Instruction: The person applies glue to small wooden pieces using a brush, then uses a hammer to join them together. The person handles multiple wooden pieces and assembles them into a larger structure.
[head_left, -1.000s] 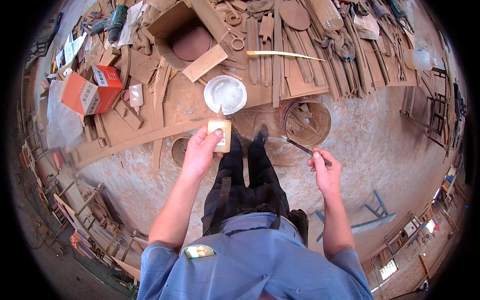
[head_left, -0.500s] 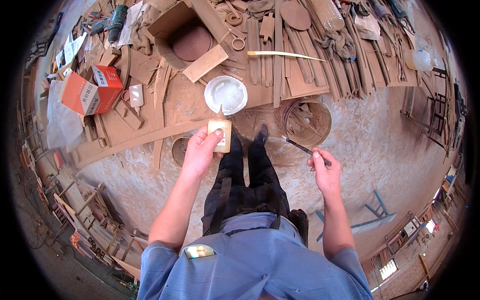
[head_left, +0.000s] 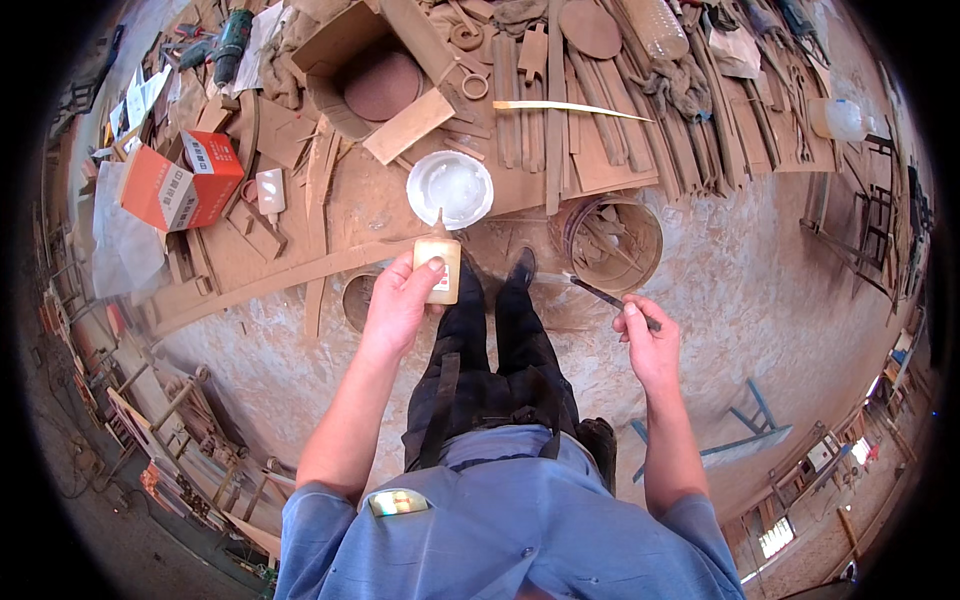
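My left hand (head_left: 398, 305) is closed round a small cream squeeze bottle (head_left: 437, 272) with a pointed nozzle and a white label. The nozzle tip overlaps the near rim of a white bowl (head_left: 450, 164) in the view; whether they touch I cannot tell. Whitish material lies in the bowl, which sits at the bench's near edge. Out to the right, above the floor, my right hand (head_left: 650, 340) grips a thin dark stick, perhaps a brush (head_left: 600, 292), with its pale tip pointing up and left. Its bristles are too small to make out.
A dusty workbench (head_left: 370, 215) carries an open cardboard box (head_left: 330, 60), an orange-red carton (head_left: 180, 185), a green power drill (head_left: 233, 45) and many wood strips. Below its edge stands a round bin (head_left: 612, 243) of scraps. A blue metal frame (head_left: 735, 445) lies on the floor at right.
Almost nothing differs. The whole view has shifted by a few pixels, and both hands keep their holds on the bottle and the dark stick.
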